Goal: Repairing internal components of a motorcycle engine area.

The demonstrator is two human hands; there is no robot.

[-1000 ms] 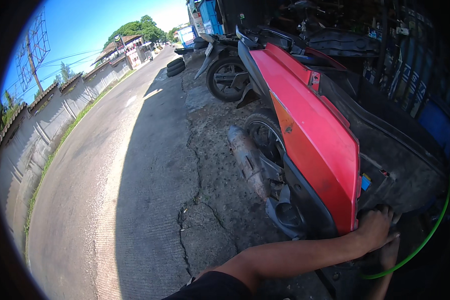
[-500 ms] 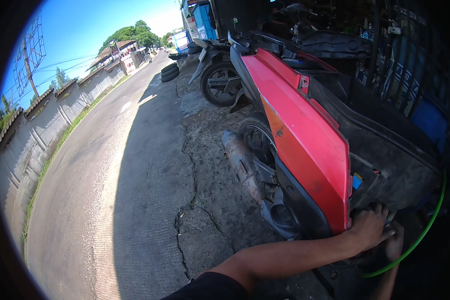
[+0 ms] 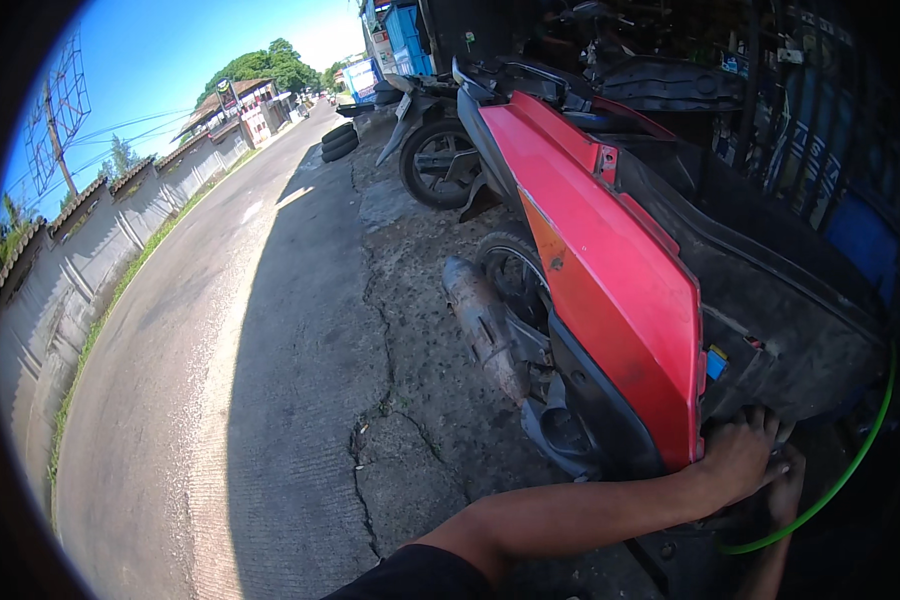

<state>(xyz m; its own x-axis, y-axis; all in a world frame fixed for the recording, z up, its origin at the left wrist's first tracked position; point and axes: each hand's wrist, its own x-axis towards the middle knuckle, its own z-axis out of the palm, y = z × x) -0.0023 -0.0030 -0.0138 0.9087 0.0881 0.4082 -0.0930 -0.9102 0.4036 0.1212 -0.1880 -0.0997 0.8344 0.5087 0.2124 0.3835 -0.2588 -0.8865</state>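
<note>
The left hand [image 3: 738, 462] and right hand [image 3: 788, 482] remain beside the near end of the red motorcycle panel [image 3: 610, 300], right of the road [image 3: 160, 400]; work continues there. Each grip is partly curled; contents cannot be determined.

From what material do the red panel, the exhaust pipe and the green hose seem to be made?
Red panel: probably plastic, perhaps painted; light shine, crisp moulded-looking folds.
Exhaust pipe: likely metal, dull, with brownish, rust-like stains.
Green hose: plastic or rubber, I cannot tell; evenly bright, bending in one smooth curve.
</note>
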